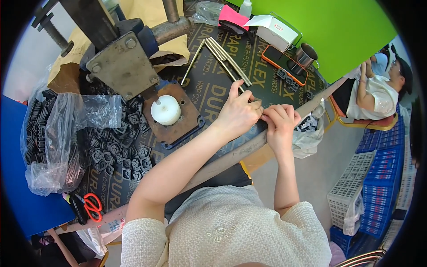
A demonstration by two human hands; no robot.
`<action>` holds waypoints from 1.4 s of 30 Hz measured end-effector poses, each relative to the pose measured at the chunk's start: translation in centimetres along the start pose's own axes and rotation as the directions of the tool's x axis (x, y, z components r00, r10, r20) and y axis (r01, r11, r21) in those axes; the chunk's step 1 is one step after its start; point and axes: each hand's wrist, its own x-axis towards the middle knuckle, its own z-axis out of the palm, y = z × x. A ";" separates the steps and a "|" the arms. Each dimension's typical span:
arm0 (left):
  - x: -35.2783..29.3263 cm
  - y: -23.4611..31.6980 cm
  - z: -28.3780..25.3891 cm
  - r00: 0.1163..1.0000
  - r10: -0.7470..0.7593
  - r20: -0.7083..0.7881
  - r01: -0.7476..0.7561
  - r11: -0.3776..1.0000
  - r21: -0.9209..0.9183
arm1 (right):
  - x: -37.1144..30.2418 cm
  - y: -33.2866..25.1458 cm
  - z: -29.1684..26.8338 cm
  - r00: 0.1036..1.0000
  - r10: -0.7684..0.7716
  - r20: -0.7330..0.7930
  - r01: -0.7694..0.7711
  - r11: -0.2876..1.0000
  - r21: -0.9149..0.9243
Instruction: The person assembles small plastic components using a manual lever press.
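Observation:
My left hand (239, 111) is closed round the near end of a thin metal rod (231, 73), at the table's front edge. Just to its right, my right hand (281, 122) is closed in a pinch, its fingertips meeting those of the left. Something small and dark sits between the fingertips, too hidden to name. Beyond the hands lie more ridged metal rods (238, 69), side by side, and a single slim rod (192, 62) slants off to their left.
At left stands a hand press (122, 64) over a white round block (165, 110) on a metal base. Black square parts (118, 149) lie in a heap by a plastic bag (58, 142). Orange-handled scissors (92, 207), a phone (284, 64) and a metal cup (306, 55) lie about. A person (378, 93) sits at right.

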 end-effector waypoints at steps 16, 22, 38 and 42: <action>0.0 3.3 -4.1 0.968 -0.167 0.187 0.131 0.973 0.188 | 5.5 -2.8 -4.4 0.914 0.304 0.268 -0.404 0.638 0.656; -3.2 1.1 -22.3 0.672 -0.238 0.702 0.287 0.957 0.049 | 10.0 -9.4 3.0 0.884 -0.308 0.352 0.076 0.838 0.540; -12.7 -3.1 -22.3 0.425 -0.556 0.714 0.556 0.783 0.279 | 12.4 -13.0 7.6 0.785 -0.345 0.515 -0.149 0.701 0.697; -12.7 -3.1 -22.6 0.412 -0.544 0.731 0.594 0.769 0.238 | 11.6 -12.1 7.8 0.811 -0.327 0.485 -0.146 0.691 0.708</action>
